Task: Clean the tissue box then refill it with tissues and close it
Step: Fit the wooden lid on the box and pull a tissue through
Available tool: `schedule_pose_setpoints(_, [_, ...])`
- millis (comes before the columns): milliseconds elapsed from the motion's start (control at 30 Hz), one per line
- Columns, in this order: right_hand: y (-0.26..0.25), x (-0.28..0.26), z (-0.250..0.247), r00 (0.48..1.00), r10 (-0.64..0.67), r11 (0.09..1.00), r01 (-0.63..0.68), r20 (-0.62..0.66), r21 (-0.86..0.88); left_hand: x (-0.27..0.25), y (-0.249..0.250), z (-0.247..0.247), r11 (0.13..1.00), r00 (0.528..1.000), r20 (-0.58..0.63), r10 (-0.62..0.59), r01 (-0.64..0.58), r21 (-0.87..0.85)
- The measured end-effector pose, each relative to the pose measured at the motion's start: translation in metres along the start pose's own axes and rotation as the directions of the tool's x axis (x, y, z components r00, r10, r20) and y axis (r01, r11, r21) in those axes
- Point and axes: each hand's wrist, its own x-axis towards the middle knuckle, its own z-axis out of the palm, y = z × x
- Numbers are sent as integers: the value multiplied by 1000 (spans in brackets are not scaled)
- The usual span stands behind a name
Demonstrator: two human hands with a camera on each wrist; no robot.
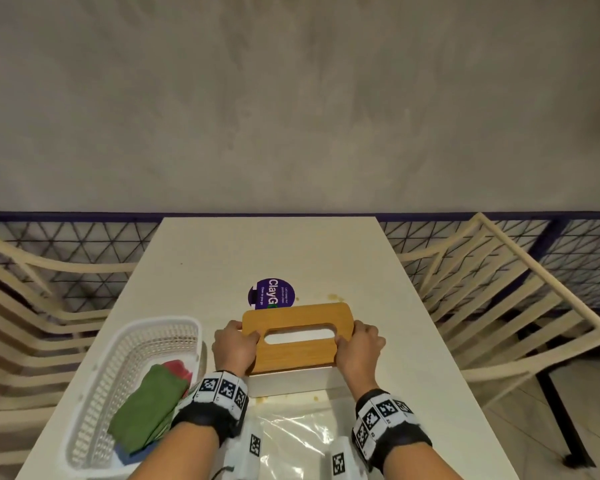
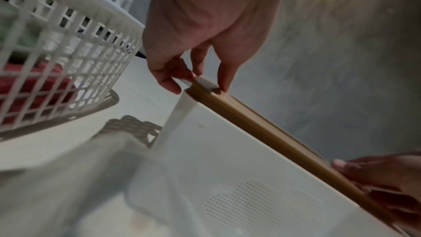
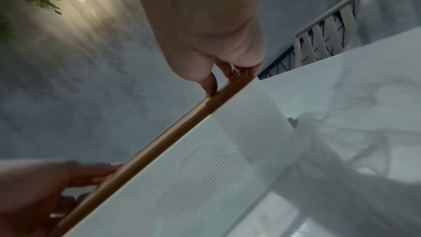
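A white tissue box (image 1: 291, 382) stands on the white table (image 1: 291, 251), topped by a wooden lid (image 1: 297, 322) with an oval slot showing white inside. My left hand (image 1: 234, 344) grips the lid's left end, thumb on top. My right hand (image 1: 359, 342) grips the right end the same way. In the left wrist view the left hand (image 2: 189, 77) pinches the lid (image 2: 262, 132) at the corner of the box (image 2: 227, 168). In the right wrist view the right hand (image 3: 227, 78) holds the lid's edge (image 3: 159, 143) above the box wall (image 3: 182, 177).
A white plastic basket (image 1: 94, 368) at my left holds a green cloth (image 1: 146, 410) and a red one (image 1: 179, 367). A crumpled clear plastic bag (image 1: 291, 441) lies near me. A purple round sticker (image 1: 271, 293) sits behind the box. Cream chairs (image 1: 499, 313) flank the table.
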Motion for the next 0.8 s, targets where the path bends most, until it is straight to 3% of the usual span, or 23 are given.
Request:
schedule_pose_setpoints(167, [6, -4, 4, 999, -30, 999, 29, -38, -45, -3, -2, 3, 999, 1000, 7, 25, -25, 32])
schedule_pose_setpoints(333, [2, -1, -1, 1000, -6, 998, 5, -13, -56, -6, 6, 1, 982, 999, 4, 47, -47, 181])
schedule_pose_setpoints(633, [0, 3, -5, 997, 72, 991, -69, 31, -113, 0, 2, -1, 987, 996, 63, 60, -68, 144])
schedule_pose_setpoints(800, [8, -4, 1, 1000, -5, 998, 6, 12, -63, -9, 0, -4, 991, 995, 44, 94, -98, 89])
